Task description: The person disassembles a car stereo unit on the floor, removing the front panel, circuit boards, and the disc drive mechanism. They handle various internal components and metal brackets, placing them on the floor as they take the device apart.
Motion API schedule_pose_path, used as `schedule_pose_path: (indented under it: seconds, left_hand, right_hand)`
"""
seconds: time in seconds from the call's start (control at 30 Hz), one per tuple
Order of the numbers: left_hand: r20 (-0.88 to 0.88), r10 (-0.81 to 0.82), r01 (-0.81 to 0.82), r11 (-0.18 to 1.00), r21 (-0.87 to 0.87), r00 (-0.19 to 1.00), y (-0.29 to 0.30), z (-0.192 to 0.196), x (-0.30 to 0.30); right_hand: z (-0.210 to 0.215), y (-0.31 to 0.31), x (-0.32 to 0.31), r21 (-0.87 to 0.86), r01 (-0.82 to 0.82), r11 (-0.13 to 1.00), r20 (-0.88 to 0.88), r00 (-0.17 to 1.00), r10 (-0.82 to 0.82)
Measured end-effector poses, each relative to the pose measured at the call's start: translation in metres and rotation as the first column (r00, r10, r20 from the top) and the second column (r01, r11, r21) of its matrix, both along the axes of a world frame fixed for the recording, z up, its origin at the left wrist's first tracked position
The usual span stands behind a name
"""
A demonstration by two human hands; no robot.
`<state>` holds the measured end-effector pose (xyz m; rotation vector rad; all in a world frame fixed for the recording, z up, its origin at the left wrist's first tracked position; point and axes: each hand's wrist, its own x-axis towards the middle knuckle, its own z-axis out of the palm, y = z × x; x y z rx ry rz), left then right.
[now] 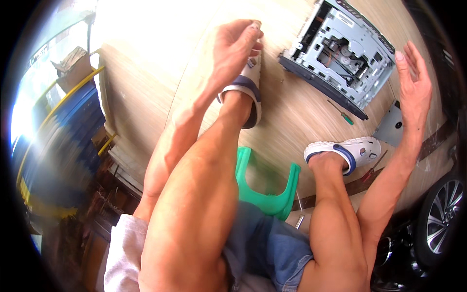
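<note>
My left hand (233, 53) is raised above the white clog on my left foot, thumb pressed against curled fingers. Whatever the pinch may hold is too small or hidden to make out. My right hand (414, 90) is held up with its fingers stretched out and nothing in it. It is beside the right edge of an opened disc-player unit (343, 58), a grey metal chassis with an exposed mechanism and a long black front panel. A green-handled screwdriver (346, 118) lies on the floor close to that panel. Near my right wrist lies a flat grey metal plate (389, 125).
A red-handled screwdriver (368, 174) lies beside my right clog (362, 150). Between my legs stands a green plastic stool (272, 200). A car wheel (441, 214) is at the right edge. At the left, a yellow-edged rack (80, 80) holds blue items and a cardboard box (75, 68).
</note>
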<state>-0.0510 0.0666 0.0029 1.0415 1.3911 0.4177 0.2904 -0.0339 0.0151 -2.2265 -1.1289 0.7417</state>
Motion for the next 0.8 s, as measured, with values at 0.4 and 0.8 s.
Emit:
schedule_pose_path:
  seconds: [0.4,0.8]
  left_hand:
    - [0.373,-0.39,0.539,0.573,-0.617,0.842,-0.029,0.017,-0.017]
    - [0.525,-0.021,0.455,0.528,-0.717,0.851,-0.043,-0.009,0.025]
  right_hand:
    - [0.016,0.076,-0.018,-0.205,-0.625,0.753,-0.129,0.78,0.612]
    - [-0.014,0.105,0.012,-0.304,-0.629,0.715,-0.564,0.724,0.398]
